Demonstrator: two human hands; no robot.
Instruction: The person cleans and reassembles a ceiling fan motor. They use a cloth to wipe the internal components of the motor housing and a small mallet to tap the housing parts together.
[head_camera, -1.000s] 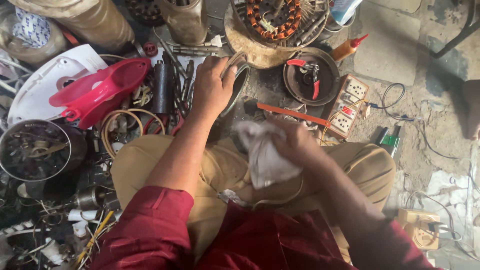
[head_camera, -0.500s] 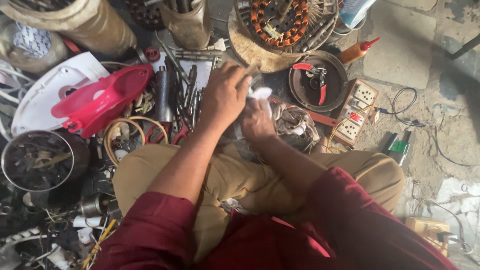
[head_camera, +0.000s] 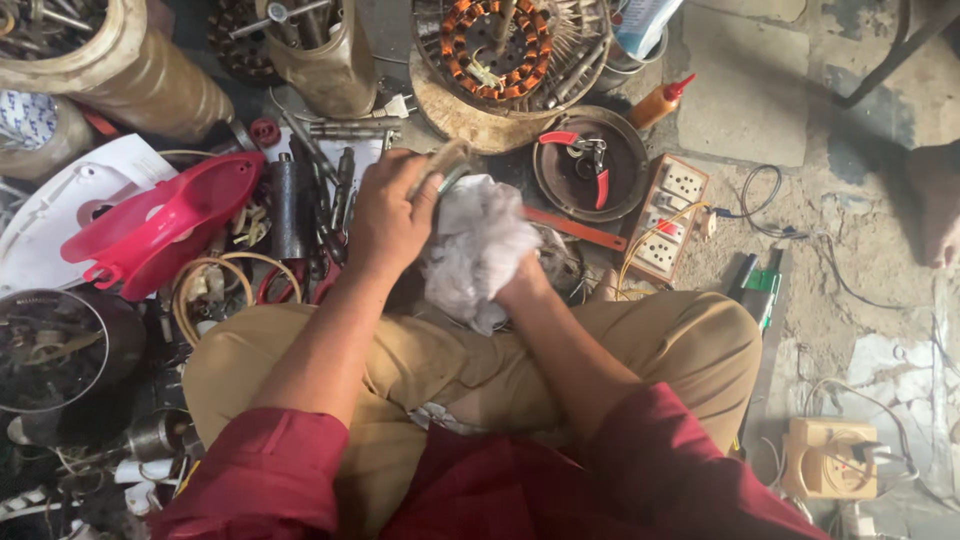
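1. One wound motor stator (head_camera: 497, 42) with copper-coloured coils, lying on a round base.
2. One pink plastic housing (head_camera: 160, 232).
3. One white plastic cover (head_camera: 50, 210) beside it.
4. One round metal dish (head_camera: 552, 172), with one red-handled cutter (head_camera: 588, 160) in it.
5. One socket board (head_camera: 668, 218) with several outlets.
6. One small bottle with a red nozzle (head_camera: 662, 102).
7. One crumpled grey-white rag (head_camera: 478, 250).
8. Two hands: left hand (head_camera: 392, 215), right hand (head_camera: 520, 285).
9. Two tall beige containers (head_camera: 130, 70) (head_camera: 325, 55).
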